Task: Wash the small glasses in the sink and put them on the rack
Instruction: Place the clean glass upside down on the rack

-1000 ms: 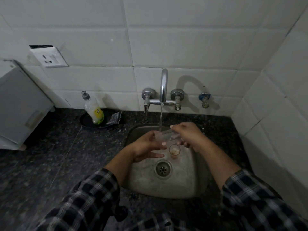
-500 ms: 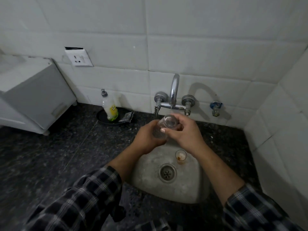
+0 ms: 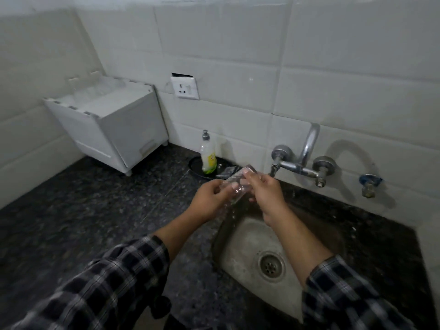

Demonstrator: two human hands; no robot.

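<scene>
A small clear glass (image 3: 238,184) is held tilted above the left edge of the steel sink (image 3: 240,246), and water drips from it. My left hand (image 3: 210,198) grips its lower end. My right hand (image 3: 266,194) pinches its upper end near the rim. The white rack (image 3: 107,129) stands at the back left of the counter against the wall. The other glass seen earlier in the sink is hidden behind my right arm.
A soap bottle (image 3: 208,156) stands on a dark dish (image 3: 197,166) by the wall. The tap (image 3: 307,153) juts from the tiles above the sink; no stream shows. A socket (image 3: 185,88) sits above the dark granite counter (image 3: 95,210).
The glass and both hands have moved left, away from the tap toward the sink's left edge. The view has swung left, bringing the rack into sight.
</scene>
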